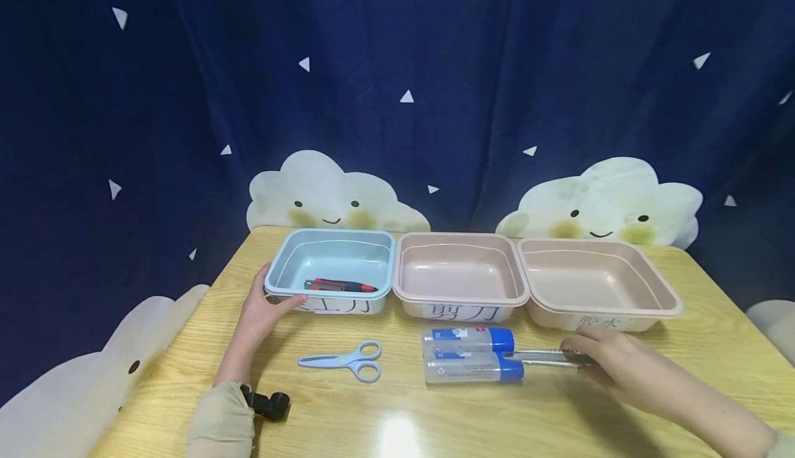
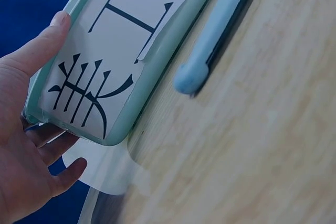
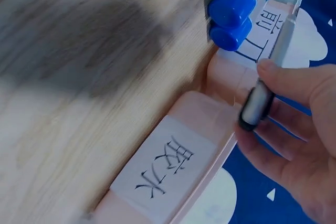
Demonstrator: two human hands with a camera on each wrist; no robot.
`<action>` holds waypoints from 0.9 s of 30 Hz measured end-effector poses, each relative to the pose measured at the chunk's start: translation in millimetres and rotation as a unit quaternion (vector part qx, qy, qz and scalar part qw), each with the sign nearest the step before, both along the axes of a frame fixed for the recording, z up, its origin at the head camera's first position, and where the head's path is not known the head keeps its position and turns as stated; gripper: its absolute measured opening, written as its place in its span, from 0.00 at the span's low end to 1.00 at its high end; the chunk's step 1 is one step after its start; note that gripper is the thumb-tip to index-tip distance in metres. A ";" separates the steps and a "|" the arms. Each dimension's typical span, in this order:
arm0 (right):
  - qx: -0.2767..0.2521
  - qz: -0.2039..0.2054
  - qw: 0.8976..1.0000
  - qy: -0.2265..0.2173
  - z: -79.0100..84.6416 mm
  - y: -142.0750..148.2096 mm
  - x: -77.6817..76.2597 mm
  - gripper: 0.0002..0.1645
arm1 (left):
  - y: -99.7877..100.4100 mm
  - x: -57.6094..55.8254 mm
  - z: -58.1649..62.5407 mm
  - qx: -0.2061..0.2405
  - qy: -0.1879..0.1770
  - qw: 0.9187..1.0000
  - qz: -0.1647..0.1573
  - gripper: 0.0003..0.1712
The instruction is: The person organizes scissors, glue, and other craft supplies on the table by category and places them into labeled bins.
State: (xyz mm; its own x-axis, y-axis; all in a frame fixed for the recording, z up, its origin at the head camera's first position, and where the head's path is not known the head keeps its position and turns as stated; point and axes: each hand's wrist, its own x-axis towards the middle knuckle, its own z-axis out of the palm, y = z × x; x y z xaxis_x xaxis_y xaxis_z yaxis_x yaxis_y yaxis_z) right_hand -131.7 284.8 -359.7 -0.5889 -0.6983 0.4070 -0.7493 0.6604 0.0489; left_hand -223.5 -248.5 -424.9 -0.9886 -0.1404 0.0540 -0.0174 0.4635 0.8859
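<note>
My left hand [image 1: 268,304] grips the front left corner of a light blue tray [image 1: 286,258]; in the left wrist view the thumb [image 2: 44,43] lies on its paper label and the fingers curl under the corner. A red and black utility knife [image 1: 340,285] lies inside that tray. My right hand [image 1: 599,358] pinches the end of a silver utility knife [image 1: 540,356], which lies on the table beside two glue bottles [image 1: 472,354] with blue caps [image 3: 231,14]. The right wrist view shows the fingers [image 3: 294,82] round the silver knife [image 3: 260,103].
Light blue scissors [image 1: 344,361] lie on the wooden table [image 1: 397,416] in front of the blue tray. Two empty pink trays [image 1: 459,272] [image 1: 596,282] with labels stand to its right. A dark starry curtain with cloud cut-outs hangs behind.
</note>
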 end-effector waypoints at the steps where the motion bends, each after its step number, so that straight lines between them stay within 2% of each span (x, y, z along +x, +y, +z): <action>1: 0.001 -0.005 1.000 0.011 1.5 -3.0 -1.8 0.24 | -0.2 0.0 -0.2 0.000 0.000 1.000 0.001 0.63; 6: -0.010 -0.011 0.999 0.049 7.9 -17.0 -10.6 0.23 | 0.2 1.4 0.4 0.001 0.000 1.000 0.001 0.63; 9: -0.015 -0.017 0.999 0.044 10.4 -26.6 -14.9 0.23 | 1.2 2.7 1.6 0.004 -0.004 1.000 0.001 0.63; 10: -0.018 -0.014 0.999 0.045 10.3 -30.0 -17.1 0.18 | 1.4 2.7 1.7 0.004 -0.004 1.000 0.001 0.63; 16: -0.032 -0.007 0.998 0.045 9.2 -49.8 -32.1 0.14 | 0.8 1.0 0.4 0.006 -0.001 1.000 0.001 0.63; 17: -0.030 -0.012 0.999 0.043 9.7 -53.4 -34.8 0.18 | 0.7 0.9 0.2 0.006 0.000 1.000 0.001 0.63; 27: -0.031 -0.015 0.999 0.027 7.7 -86.4 -58.7 0.18 | 0.9 2.4 0.1 0.003 0.004 1.000 0.002 0.62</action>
